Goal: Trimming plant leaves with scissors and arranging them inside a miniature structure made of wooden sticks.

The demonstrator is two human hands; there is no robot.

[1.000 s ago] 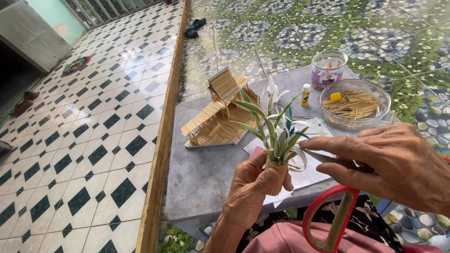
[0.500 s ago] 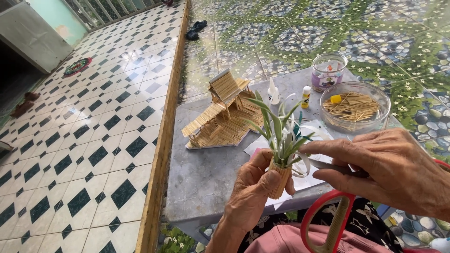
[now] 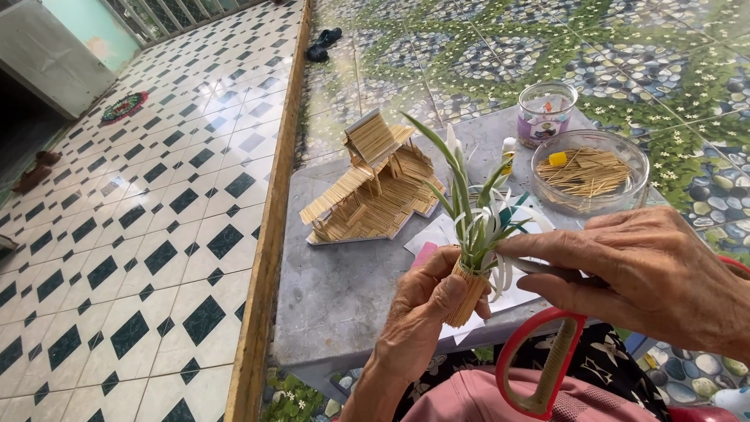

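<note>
Left hand (image 3: 426,305) closed round stick-built pot (image 3: 466,293), steadying it upright; right hand (image 3: 648,273), at 3 o'clock, gripping red-handled scissors (image 3: 547,344), fingertips pinching paper leaves (image 3: 476,211).

Materials and finishes, tabletop craft setup

Tan model house of thin wooden sticks (image 3: 373,187), matt, ribbed; small stick-bundle pot (image 3: 467,293), same rough wood; clear glossy glass bowl (image 3: 591,160); grey stone-like tabletop (image 3: 336,281), dull, mottled; red-handled scissors (image 3: 539,359), smooth plastic grip

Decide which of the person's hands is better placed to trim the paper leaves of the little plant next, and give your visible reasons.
Probably the right hand: it holds the red-handled scissors with its fingertips at the leaves. The left hand is occupied gripping the stick pot.
</note>
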